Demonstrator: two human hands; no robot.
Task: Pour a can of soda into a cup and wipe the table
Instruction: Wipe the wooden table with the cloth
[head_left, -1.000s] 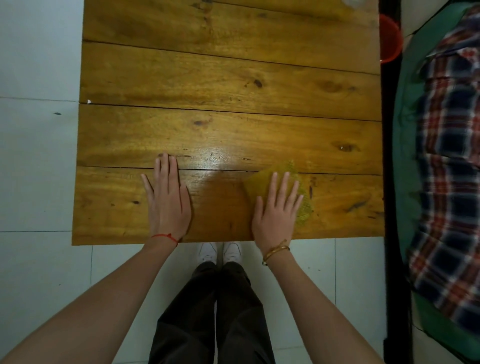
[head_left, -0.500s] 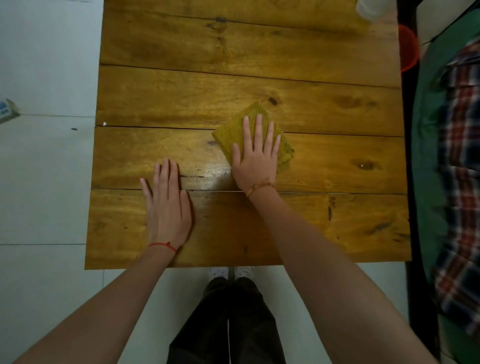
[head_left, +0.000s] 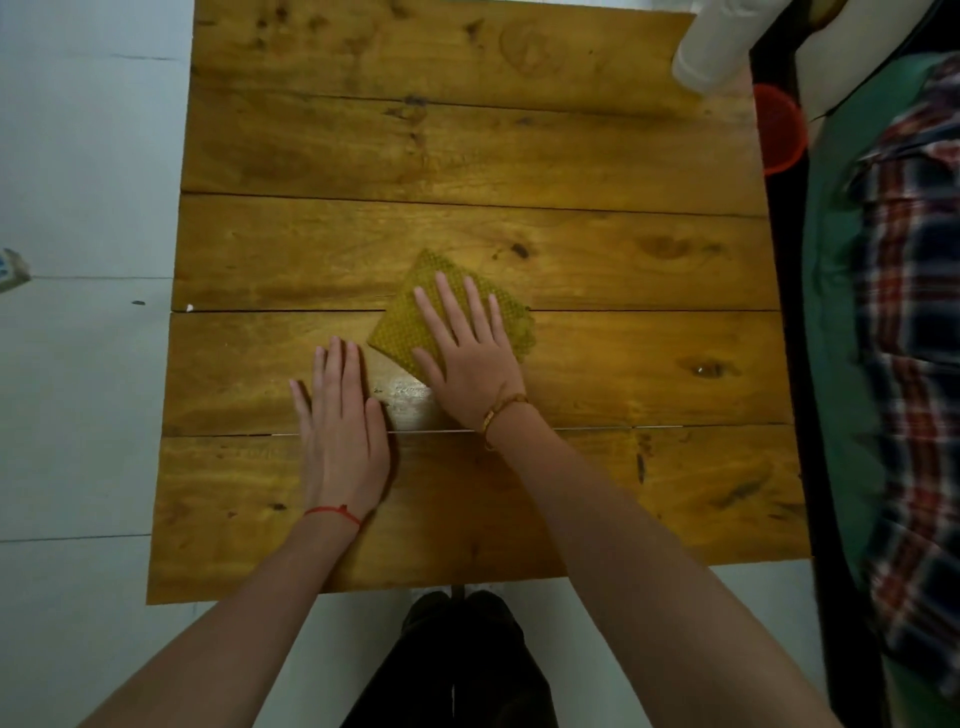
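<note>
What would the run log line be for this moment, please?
phase: wiping | right hand: flat on yellow cloth | left hand: flat on wooden table | white cup: far right corner

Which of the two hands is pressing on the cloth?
The right hand, with the beaded bracelet, lies flat on the yellow cloth. The left hand, with the red string, rests on bare table.

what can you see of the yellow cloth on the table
The cloth is a mustard-yellow square with a waffle-like woven texture, apparently folded, with a frilly edge at its right. It lies flat on the wooden table, turned like a diamond, straddling the seam between two middle planks. The right hand lies palm down on it, fingers spread, covering much of it. The left hand rests beside it, not touching.
</note>
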